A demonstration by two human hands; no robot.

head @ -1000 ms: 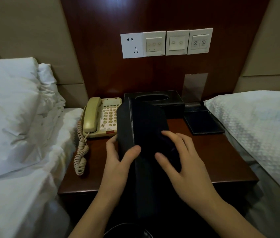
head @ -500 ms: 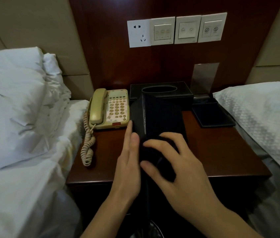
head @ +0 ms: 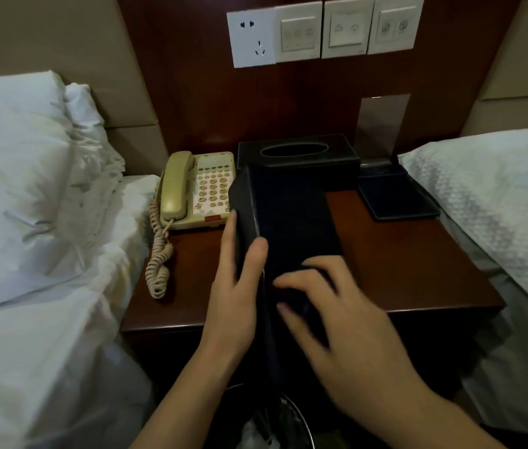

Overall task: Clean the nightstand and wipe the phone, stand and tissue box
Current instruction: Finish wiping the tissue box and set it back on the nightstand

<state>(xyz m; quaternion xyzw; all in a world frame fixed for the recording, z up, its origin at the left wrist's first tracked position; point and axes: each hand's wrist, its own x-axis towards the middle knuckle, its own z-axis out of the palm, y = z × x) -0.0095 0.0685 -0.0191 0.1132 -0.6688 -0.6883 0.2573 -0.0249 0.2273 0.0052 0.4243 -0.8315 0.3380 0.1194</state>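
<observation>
Held up over the front of the dark wooden nightstand (head: 418, 264), a black box (head: 291, 222) was seen tilted between two bare hands. The left hand (head: 236, 286) was wrapped around the box's left edge, thumb laid on its upper face and fingers behind its side. The right hand (head: 337, 322) was spread with curled fingers over a dark cloth (head: 301, 286), which was pressed against the near part of the box's face. Behind the held box, a black tissue box (head: 298, 157) with an oval opening was set against the wall panel. A beige corded phone (head: 196, 189) was placed just left of it, and a black tray (head: 395, 199) to its right. No brand or writing could be read anywhere.
</observation>
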